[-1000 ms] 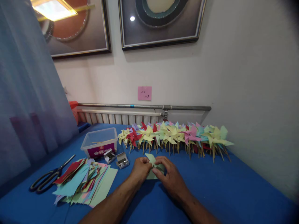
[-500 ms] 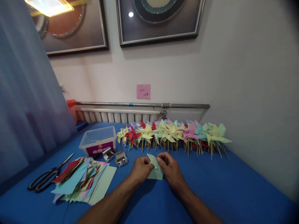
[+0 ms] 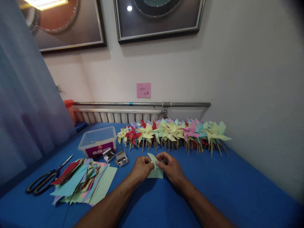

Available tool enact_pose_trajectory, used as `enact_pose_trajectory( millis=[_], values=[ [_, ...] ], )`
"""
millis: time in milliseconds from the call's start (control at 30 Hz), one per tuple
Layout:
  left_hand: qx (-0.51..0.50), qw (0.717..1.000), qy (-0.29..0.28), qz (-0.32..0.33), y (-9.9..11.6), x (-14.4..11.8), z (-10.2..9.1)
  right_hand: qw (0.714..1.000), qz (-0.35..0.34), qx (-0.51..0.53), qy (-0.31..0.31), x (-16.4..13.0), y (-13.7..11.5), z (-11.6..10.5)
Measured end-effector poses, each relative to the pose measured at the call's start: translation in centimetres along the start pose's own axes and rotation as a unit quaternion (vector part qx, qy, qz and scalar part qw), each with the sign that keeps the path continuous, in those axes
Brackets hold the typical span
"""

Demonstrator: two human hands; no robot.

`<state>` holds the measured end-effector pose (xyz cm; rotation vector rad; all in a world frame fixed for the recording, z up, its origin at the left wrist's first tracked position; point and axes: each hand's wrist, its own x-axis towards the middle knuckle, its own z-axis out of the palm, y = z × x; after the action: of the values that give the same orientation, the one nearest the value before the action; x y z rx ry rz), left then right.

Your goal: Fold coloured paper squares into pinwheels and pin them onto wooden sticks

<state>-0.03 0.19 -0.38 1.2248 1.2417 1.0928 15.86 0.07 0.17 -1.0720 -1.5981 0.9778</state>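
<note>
Left hand (image 3: 141, 168) and right hand (image 3: 171, 167) together, fingers pinched on green paper (image 3: 155, 171).

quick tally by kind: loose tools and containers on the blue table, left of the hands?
scissors: 1
clear plastic tub: 1
small open boxes: 2
paper stack: 1
Total: 5

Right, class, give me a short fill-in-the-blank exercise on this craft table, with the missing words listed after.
1. Both the left hand and the right hand hold a pale ____ paper square.
2. The scissors lie to the ____ of the paper stack.
3. The finished pinwheels stand in a row along the ____.

Missing words: green; left; wall
</note>
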Motion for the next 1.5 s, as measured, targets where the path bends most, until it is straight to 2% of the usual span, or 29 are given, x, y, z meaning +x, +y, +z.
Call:
enact_pose_trajectory(
  millis=[267,567,833,1033,1100,1200,1300,1400,1500],
  values=[
    [-0.012,1.000,-0.022,-0.002,-0.4,0.0,0.0,0.999,-0.004,-0.021,-0.041,0.1,-0.7,-0.6],
    [-0.022,0.999,-0.035,-0.009,-0.2,-0.3,0.1,0.998,0.010,-0.036,-0.056,-0.1,-0.5,-0.9],
    [-0.025,0.999,-0.038,-0.011,-0.1,-0.3,0.1,0.997,0.010,-0.066,-0.049,-0.1,-0.7,-0.9],
    [-0.013,0.999,-0.034,-0.007,-0.2,-0.3,0.1,0.998,0.021,-0.048,-0.034,0.0,-0.7,-0.8],
    [-0.017,0.999,-0.026,-0.008,-0.2,-0.2,0.0,0.999,0.016,-0.024,-0.018,0.1,-0.6,-0.7],
    [-0.055,0.998,-0.013,-0.027,-0.1,-0.1,-0.1,0.995,0.049,0.077,0.051,0.3,-0.5,-0.5],
    [-0.129,0.991,0.005,-0.046,0.2,-0.1,-0.2,0.959,0.134,0.231,0.094,0.0,-0.5,0.0],
    [-0.175,0.983,0.016,-0.046,0.7,-0.2,-0.2,0.933,0.182,0.307,0.038,-0.6,-0.5,0.4],
    [-0.186,0.982,0.013,-0.042,0.9,-0.4,-0.2,0.928,0.193,0.317,-0.010,-1.1,-0.7,0.9]
  ],
)
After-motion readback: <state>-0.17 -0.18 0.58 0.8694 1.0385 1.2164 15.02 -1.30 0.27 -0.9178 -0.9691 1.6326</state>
